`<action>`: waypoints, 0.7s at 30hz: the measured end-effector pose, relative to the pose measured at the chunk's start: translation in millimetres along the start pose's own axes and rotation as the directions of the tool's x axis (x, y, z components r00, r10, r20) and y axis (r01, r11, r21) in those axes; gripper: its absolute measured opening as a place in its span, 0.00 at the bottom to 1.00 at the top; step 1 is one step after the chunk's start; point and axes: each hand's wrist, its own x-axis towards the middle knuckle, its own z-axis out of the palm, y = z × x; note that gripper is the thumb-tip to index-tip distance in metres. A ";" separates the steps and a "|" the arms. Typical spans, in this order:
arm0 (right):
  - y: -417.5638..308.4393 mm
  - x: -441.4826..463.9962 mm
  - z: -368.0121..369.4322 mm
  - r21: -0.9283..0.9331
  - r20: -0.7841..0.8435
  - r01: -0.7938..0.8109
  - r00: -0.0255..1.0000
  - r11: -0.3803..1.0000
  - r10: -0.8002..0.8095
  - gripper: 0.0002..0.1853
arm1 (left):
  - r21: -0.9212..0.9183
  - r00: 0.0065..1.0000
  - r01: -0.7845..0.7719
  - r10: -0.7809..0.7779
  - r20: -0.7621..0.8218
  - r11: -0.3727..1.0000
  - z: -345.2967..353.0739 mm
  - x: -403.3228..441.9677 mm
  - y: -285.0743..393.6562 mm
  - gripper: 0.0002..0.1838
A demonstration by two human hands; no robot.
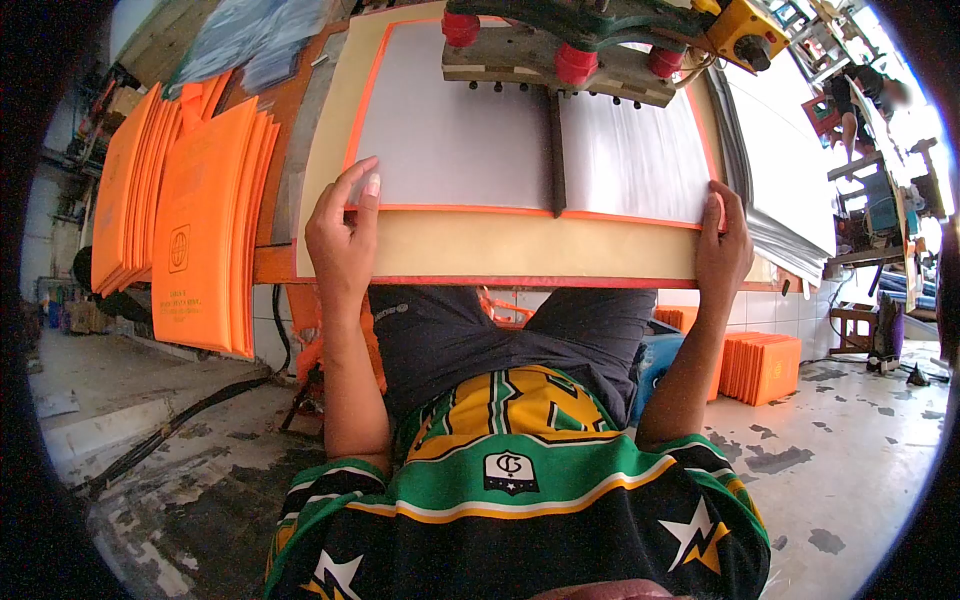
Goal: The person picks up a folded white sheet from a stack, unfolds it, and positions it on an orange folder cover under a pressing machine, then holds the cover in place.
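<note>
An orange folder cover (470, 214) lies spread open on a cream board, with greyish plastic sheets (450, 140) on both inner sides. A dark strip (558, 160) runs down its middle. At the near left corner, my left hand (345, 235) grips the cover's edge between thumb and fingers. My right hand (725, 240) holds the near right corner, its lower fingers curled out of sight. Over the far part of the cover hangs a machine head (560, 70) with red knobs and a row of small bolts beneath it.
Stacked orange folders (205, 220) stand at the left table edge. More orange folders (760, 367) sit on the floor at right. A pile of plastic sheets (785, 160) lies right of the board. A yellow control box (747, 35) is upper right. Another person (855, 105) is in the background.
</note>
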 end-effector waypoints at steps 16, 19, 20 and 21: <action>-1.1 0.3 0.0 0.016 0.010 0.006 1.000 1.000 -0.007 0.18 | -0.007 1.000 -0.010 0.010 -0.006 1.000 2.9 0.5 -2.4 0.17; -0.4 0.0 0.0 0.012 0.002 0.015 1.000 1.000 -0.015 0.18 | 0.003 0.999 -0.038 0.038 -0.013 0.999 3.3 0.8 -4.8 0.17; -0.2 -0.1 0.2 0.010 -0.009 0.028 1.000 1.000 -0.027 0.18 | 0.014 0.998 -0.056 0.056 -0.018 0.998 3.4 0.8 -5.2 0.17; -1.1 -0.4 -0.5 0.011 -0.009 0.028 1.000 1.000 -0.028 0.18 | 0.014 0.998 -0.056 0.056 -0.018 0.998 2.5 0.7 -4.2 0.17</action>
